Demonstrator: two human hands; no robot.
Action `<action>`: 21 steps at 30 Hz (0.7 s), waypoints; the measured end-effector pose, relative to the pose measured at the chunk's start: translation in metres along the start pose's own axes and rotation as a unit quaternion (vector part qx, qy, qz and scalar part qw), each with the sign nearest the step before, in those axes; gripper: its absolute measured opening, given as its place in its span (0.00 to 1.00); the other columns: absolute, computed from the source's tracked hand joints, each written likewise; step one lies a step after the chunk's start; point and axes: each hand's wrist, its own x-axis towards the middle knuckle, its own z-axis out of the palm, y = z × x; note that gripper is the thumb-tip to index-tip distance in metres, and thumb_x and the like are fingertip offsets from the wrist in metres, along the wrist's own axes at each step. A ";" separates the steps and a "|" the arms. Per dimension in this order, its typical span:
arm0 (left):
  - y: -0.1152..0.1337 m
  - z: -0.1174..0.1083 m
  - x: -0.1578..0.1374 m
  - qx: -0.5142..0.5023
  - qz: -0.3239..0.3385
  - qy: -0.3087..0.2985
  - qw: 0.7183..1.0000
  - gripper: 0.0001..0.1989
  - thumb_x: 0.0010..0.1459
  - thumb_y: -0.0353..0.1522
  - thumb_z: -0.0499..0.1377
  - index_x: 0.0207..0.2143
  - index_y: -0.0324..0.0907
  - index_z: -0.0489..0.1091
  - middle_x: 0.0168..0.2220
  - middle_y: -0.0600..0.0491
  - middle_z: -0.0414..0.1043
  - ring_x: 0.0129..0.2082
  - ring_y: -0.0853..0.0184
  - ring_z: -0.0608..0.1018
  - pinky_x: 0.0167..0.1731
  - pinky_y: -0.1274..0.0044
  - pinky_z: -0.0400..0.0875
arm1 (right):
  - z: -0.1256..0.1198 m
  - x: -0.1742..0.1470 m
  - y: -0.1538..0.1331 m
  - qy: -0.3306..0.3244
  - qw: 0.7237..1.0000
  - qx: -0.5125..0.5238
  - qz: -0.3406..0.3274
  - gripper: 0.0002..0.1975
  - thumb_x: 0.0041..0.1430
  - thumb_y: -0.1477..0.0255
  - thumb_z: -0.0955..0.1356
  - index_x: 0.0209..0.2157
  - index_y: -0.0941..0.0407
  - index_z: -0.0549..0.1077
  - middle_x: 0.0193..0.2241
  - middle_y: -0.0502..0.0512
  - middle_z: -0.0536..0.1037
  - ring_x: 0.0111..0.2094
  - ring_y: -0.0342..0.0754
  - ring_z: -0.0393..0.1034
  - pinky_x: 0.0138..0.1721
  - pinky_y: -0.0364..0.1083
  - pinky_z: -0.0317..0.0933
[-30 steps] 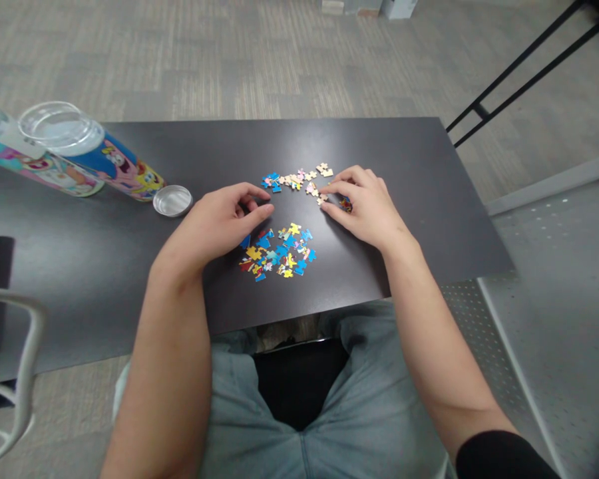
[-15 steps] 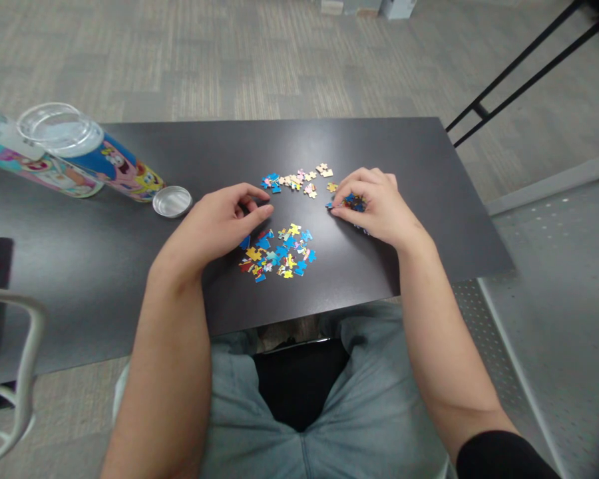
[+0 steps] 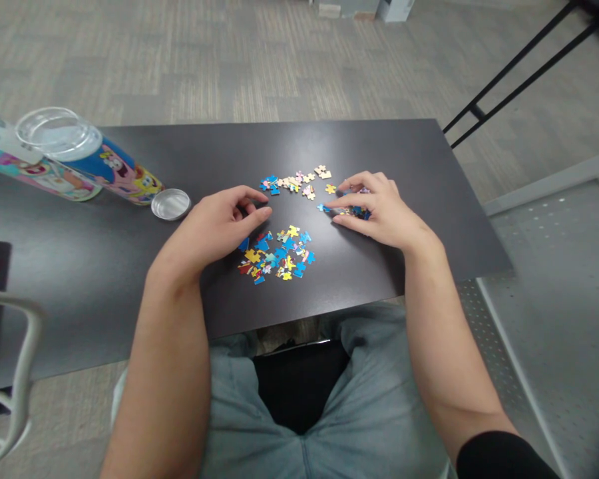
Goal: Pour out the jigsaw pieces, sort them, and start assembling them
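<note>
Dark table (image 3: 419, 153), rectangular, matte, bearing all items below; a seated person's knees show under its near edge. Two printed cartoon tubes (image 3: 104, 174), lying on their sides at the far left so they cannot topple, the nearer one with a clear plastic lid (image 3: 57, 133) at its end. Round metal cap (image 3: 171, 203), lying flat just beside the tubes, set out of the working area. Left hand (image 3: 214, 225), loosely curled and resting on the table, fingers bent with thumb toward forefinger; whether it grips a piece cannot be told. It lies at the left edge of the near pile of puzzle pieces (image 3: 277, 254), blue and yellow mostly, kept spread flat so each face shows. Far row of pieces (image 3: 294, 181), paler pinks and creams, grouped apart from the near pile, seemingly sorted by colour. Right hand (image 3: 379, 209), fingers partly spread and pressed low over a small cluster of blue pieces (image 3: 352, 211), fingertips pinning them against the table, one blue piece (image 3: 322, 208) just beyond the forefinger.
</note>
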 end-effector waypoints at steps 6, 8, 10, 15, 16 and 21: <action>0.000 -0.002 0.000 0.001 0.001 -0.005 1.000 0.36 0.70 0.59 0.69 0.64 0.41 0.89 0.44 0.47 0.83 0.38 0.55 0.78 0.42 0.62 0.71 | -0.009 -0.005 0.019 0.095 0.994 0.026 0.043 0.39 0.76 0.45 0.79 0.80 0.48 0.82 0.69 0.68 0.87 0.69 0.75 0.84 0.75 0.75 0.73; 0.000 -0.002 0.001 0.006 0.003 -0.002 1.000 0.37 0.70 0.59 0.69 0.64 0.41 0.89 0.44 0.47 0.82 0.37 0.55 0.77 0.42 0.63 0.71 | -0.011 -0.010 0.025 0.093 0.994 0.018 0.062 0.43 0.74 0.40 0.79 0.79 0.48 0.82 0.72 0.70 0.86 0.71 0.77 0.83 0.77 0.77 0.70; 0.000 -0.002 0.001 0.011 0.005 0.000 1.000 0.37 0.70 0.60 0.69 0.63 0.41 0.89 0.43 0.47 0.82 0.37 0.55 0.76 0.41 0.63 0.70 | -0.011 -0.014 0.027 0.083 0.993 0.010 0.080 0.44 0.73 0.37 0.79 0.77 0.48 0.83 0.74 0.71 0.85 0.76 0.80 0.81 0.79 0.81 0.65; 0.001 -0.001 0.001 0.012 0.004 0.002 1.000 0.36 0.70 0.60 0.70 0.63 0.41 0.89 0.42 0.48 0.82 0.36 0.56 0.76 0.40 0.64 0.70 | -0.001 -0.012 0.019 0.055 0.995 0.004 0.077 0.35 0.76 0.41 0.77 0.73 0.45 0.86 0.77 0.69 0.85 0.80 0.80 0.76 0.82 0.83 0.60; 0.000 -0.001 0.001 0.013 0.002 0.002 1.000 0.37 0.70 0.60 0.70 0.64 0.41 0.89 0.42 0.48 0.82 0.36 0.56 0.76 0.40 0.64 0.70 | 0.001 -0.010 0.017 0.049 0.996 -0.001 0.073 0.34 0.77 0.42 0.77 0.73 0.45 0.86 0.77 0.68 0.85 0.80 0.80 0.76 0.82 0.83 0.60; -0.002 -0.001 0.001 0.019 -0.001 0.002 1.000 0.37 0.71 0.59 0.70 0.65 0.41 0.89 0.42 0.47 0.82 0.36 0.55 0.77 0.40 0.63 0.70 | 0.008 -0.002 0.010 0.021 0.998 -0.016 0.061 0.35 0.77 0.46 0.78 0.76 0.47 0.86 0.79 0.70 0.83 0.81 0.81 0.73 0.82 0.82 0.60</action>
